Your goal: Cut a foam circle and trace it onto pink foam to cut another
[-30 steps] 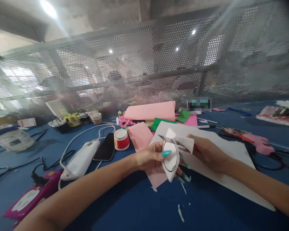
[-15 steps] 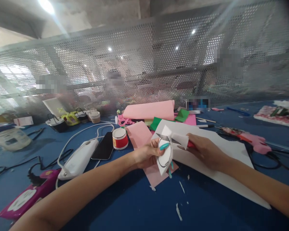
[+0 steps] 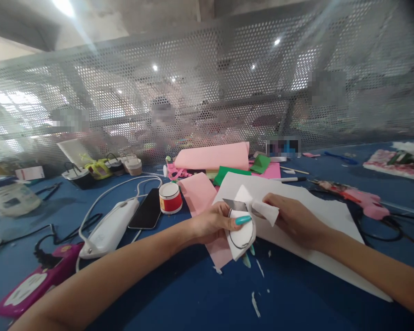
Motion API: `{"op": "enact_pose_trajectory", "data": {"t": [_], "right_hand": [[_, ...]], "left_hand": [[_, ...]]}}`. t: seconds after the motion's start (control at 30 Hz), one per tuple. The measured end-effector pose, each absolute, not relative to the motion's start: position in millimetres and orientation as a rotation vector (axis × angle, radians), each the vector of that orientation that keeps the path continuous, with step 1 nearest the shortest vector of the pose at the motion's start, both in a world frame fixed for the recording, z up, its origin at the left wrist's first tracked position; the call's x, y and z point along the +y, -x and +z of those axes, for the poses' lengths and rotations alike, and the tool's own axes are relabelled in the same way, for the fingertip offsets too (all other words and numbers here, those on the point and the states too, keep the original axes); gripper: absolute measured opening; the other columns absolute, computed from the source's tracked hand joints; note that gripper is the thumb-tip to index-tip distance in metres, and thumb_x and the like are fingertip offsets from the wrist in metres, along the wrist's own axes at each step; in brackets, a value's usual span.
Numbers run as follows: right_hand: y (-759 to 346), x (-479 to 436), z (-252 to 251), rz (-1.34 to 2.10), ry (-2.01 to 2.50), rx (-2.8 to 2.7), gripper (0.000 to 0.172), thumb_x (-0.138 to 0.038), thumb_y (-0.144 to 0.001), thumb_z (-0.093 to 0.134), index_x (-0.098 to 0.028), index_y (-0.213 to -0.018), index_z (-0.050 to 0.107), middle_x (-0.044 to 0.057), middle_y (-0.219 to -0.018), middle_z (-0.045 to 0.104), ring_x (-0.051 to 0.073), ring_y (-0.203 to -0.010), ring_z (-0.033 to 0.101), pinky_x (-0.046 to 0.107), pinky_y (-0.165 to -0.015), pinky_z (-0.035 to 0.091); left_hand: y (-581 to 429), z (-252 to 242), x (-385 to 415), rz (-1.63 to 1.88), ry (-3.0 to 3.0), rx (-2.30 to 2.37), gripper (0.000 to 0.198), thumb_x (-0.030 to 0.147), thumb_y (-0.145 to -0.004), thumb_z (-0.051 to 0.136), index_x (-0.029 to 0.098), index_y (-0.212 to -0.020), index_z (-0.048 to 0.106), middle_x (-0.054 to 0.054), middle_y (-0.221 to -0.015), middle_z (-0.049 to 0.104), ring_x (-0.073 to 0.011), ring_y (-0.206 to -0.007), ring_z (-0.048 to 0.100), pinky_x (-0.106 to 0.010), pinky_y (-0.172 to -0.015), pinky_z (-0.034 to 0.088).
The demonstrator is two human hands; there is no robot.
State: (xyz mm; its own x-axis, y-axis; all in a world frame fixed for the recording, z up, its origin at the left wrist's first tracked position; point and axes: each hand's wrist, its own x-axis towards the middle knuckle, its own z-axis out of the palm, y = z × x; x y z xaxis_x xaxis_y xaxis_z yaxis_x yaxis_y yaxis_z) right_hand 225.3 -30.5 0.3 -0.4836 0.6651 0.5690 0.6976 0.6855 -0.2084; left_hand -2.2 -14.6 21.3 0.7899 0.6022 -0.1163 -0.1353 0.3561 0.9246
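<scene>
My left hand [image 3: 215, 224] pinches a small white paper piece [image 3: 241, 234] with a black oval outline drawn on it, thumb on top. My right hand [image 3: 295, 218] is closed round the handles of scissors [image 3: 239, 207]; their blades cross the top of the paper piece along the outline. Both hands hover just above a blue table [image 3: 179, 294], over a pink sheet [image 3: 202, 195] and a large white sheet [image 3: 317, 225].
Left of my hands lie a red-and-white tub [image 3: 170, 198], a black phone [image 3: 145, 214], a white corded device [image 3: 110, 227] and a magenta packet [image 3: 27, 289]. Pink and green sheets [image 3: 214, 158] are stacked behind. A pink glue gun [image 3: 360, 200] lies at right. A perforated metal screen [image 3: 207, 92] backs the table. Paper scraps [image 3: 254, 304] lie near me.
The paper piece has turned slightly in my left hand and the scissors have shifted along the drawn outline. Both hands stay in about the same place.
</scene>
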Motion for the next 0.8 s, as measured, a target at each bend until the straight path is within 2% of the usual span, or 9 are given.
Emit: {"op": "enact_pose_trajectory", "data": {"t": [0.33, 0.5, 0.67, 0.8], "right_hand": [[-218, -37, -2, -0.054, 1.057, -2.263, 0.007, -0.02, -0.088, 0.04, -0.022, -0.082, 0.041, 0.004, -0.073, 0.058, 0.017, -0.061, 0.052, 0.028, -0.056, 0.036], [-218, -36, 2, 0.03, 1.083, -2.263, 0.01, -0.02, -0.088, 0.039, -0.022, -0.078, 0.042, 0.004, -0.073, 0.058, 0.017, -0.062, 0.054, 0.027, -0.056, 0.037], [-223, -33, 4, -0.019, 1.067, -2.263, 0.006, -0.023, -0.089, 0.04, -0.022, -0.083, 0.042, 0.004, -0.074, 0.06, 0.019, -0.063, 0.054, 0.029, -0.057, 0.039], [-223, -33, 2, -0.032, 1.092, -2.26, 0.005, -0.02, -0.087, 0.04, -0.023, -0.083, 0.04, 0.004, -0.074, 0.06, 0.019, -0.064, 0.054, 0.028, -0.057, 0.039]], "left_hand": [[-4, 10, -19, 0.493, -0.974, 0.453, 0.039, 0.03, -0.048, 0.088, 0.009, -0.075, 0.069, -0.004, -0.062, 0.069, -0.0129, -0.056, 0.064, -0.023, -0.057, 0.051], [-1, 11, -17, 0.484, -1.009, 0.415, 0.039, 0.031, -0.048, 0.088, 0.008, -0.073, 0.069, -0.005, -0.064, 0.07, -0.0125, -0.056, 0.064, -0.021, -0.056, 0.05], [2, 19, -15, 0.556, -1.043, 0.392, 0.036, 0.028, -0.045, 0.089, 0.01, -0.068, 0.067, -0.001, -0.06, 0.067, -0.0095, -0.051, 0.061, -0.018, -0.051, 0.047], [1, 22, -15, 0.561, -1.109, 0.478, 0.04, 0.032, -0.045, 0.089, 0.009, -0.07, 0.068, -0.002, -0.061, 0.067, -0.0095, -0.052, 0.061, -0.018, -0.051, 0.047]]}}
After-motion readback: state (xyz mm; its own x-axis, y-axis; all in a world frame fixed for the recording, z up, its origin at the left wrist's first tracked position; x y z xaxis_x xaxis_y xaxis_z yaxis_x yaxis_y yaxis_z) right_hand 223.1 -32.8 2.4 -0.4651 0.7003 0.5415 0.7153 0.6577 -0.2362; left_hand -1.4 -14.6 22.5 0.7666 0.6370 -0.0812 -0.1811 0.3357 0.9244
